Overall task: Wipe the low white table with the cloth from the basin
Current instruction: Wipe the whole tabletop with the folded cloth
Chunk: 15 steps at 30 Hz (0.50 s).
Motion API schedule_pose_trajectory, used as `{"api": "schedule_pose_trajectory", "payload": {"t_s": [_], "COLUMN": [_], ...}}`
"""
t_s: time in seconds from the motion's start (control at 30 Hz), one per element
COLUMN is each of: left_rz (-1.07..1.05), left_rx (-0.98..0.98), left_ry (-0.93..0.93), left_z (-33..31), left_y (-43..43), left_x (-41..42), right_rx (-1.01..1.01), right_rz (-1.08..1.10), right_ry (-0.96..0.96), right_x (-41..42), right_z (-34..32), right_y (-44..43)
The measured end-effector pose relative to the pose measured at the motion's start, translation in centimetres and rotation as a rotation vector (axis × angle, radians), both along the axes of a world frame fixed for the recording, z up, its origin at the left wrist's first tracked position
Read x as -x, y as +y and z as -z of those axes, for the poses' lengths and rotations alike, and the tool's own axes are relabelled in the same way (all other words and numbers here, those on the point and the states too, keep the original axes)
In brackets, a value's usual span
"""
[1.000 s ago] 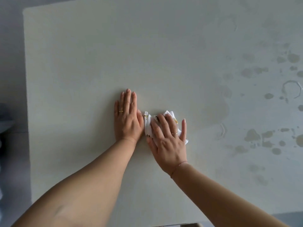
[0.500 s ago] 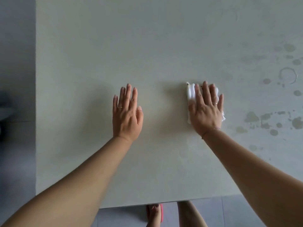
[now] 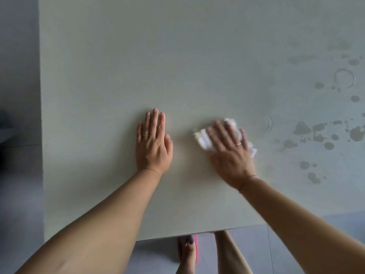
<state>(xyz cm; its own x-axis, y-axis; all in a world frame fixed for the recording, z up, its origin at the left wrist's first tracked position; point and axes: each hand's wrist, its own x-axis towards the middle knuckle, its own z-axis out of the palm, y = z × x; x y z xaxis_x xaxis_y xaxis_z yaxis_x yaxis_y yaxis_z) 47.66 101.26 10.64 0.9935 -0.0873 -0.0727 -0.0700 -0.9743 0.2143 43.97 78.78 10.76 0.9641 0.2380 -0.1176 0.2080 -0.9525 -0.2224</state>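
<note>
White surface, wiping looks underway: your right grip, fingers flat, presses cloth; left grip flat, empty, at 9 o'clock. Blotches at 3 o'clock likely need sweeping.

The right hand is pressing a white cloth flat onto the white table. The left hand is resting flat beside it, apart; wet spots are lying to the right

Bare forearms, gold rings, thin bracelet, perhaps pink sandal
</note>
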Motion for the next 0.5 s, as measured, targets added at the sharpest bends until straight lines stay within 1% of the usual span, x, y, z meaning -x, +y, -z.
{"api": "schedule_pose_trajectory", "payload": {"t_s": [0.07, 0.13, 0.2, 0.23, 0.27, 0.37, 0.43, 0.47, 0.5], "left_rz": [-0.004, -0.008, -0.013, -0.011, -0.009, -0.007, -0.004, 0.001, 0.003], "left_rx": [-0.013, -0.019, -0.024, -0.025, -0.026, -0.027, -0.029, -0.030, -0.027], "left_ry": [-0.002, 0.005, 0.015, 0.019, 0.016, 0.004, 0.003, -0.004, -0.010], "left_z": [0.0, 0.1, 0.1, 0.2, 0.3, 0.4, 0.5, 0.6, 0.7], "left_y": [0.0, -0.1, -0.2, -0.2, -0.2, -0.1, 0.0, 0.0, 0.1], "left_x": [0.1, 0.0, 0.1, 0.2, 0.2, 0.1, 0.0, 0.1, 0.1], "right_rx": [0.034, 0.027, -0.013, -0.020, -0.025, -0.031, -0.047, -0.050, -0.036], "right_rz": [0.249, 0.480, 0.627, 0.635, 0.585, 0.268, 0.079, 0.015, -0.005], "right_ry": [0.043, 0.067, 0.074, 0.069, 0.058, 0.056, 0.036, 0.020, 0.005], "right_x": [-0.6, -0.6, -0.1, 0.8, 2.0, 7.1, 8.3, 8.1, 7.9], "right_z": [-0.3, -0.2, -0.2, -0.2, -0.2, -0.4, -0.2, -0.2, -0.1], "right_y": [-3.4, -3.7, -0.9, 1.2, 3.5, 8.9, 8.2, 6.6, 4.6]}}
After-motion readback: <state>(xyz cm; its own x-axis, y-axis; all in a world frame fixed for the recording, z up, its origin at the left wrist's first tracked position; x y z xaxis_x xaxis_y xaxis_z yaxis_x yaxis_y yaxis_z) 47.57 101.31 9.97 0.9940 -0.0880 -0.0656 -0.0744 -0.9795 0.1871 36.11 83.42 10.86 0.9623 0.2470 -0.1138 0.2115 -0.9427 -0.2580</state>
